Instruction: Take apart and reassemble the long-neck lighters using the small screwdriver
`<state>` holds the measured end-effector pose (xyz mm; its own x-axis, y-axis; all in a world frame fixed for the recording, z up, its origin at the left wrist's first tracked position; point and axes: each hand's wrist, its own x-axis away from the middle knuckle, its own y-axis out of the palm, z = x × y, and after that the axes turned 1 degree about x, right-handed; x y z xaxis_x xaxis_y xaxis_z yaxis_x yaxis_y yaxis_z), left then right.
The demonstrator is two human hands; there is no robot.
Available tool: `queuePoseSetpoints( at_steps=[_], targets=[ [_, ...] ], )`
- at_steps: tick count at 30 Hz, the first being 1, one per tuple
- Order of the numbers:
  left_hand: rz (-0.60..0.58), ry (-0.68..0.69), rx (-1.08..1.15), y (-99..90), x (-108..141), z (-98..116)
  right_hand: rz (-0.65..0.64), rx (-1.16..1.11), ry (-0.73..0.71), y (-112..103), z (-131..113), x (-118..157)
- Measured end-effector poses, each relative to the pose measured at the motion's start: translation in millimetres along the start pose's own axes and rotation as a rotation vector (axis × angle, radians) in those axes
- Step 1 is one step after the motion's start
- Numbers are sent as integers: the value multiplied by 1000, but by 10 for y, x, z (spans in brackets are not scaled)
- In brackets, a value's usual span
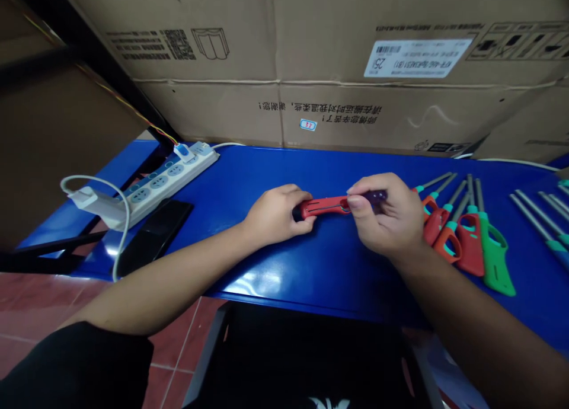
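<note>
Above the blue table, the fingers of my left hand (280,214) are closed around one end of a red utility lighter (325,206), where a black part shows. The lighter lies sideways with its long slot facing up. My right hand (386,213) is closed at the other end, its thumb and fingertips touching the lighter. A dark purple, handle-like piece (377,197) sticks out between that thumb and the curled fingers. Whether it joins the lighter is hidden by the fingers.
Several red, orange and green utility lighters (470,246) lie right of my right hand, with more metal-tipped ones (533,214) at the far right. A power strip (171,178) and a black phone (155,237) are on the left. A large cardboard box (231,112) stands behind.
</note>
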<state>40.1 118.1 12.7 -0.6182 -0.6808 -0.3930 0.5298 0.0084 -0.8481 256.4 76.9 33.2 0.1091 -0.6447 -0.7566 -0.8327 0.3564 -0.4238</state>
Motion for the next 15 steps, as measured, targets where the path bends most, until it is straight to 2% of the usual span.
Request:
queuePoseSetpoints(
  at_steps=[3,5,9,15],
  targets=[
    [162,89,-8,-31,30,25,74,-103,-4,5,19,35],
    [230,134,-11,-46,46,48,129,-152,-9,11,47,36],
    [270,168,6,-75,58,63,173,-228,-67,28,62,1],
    [293,201,10,-96,64,50,141,-199,-68,19,31,-10]
  ],
)
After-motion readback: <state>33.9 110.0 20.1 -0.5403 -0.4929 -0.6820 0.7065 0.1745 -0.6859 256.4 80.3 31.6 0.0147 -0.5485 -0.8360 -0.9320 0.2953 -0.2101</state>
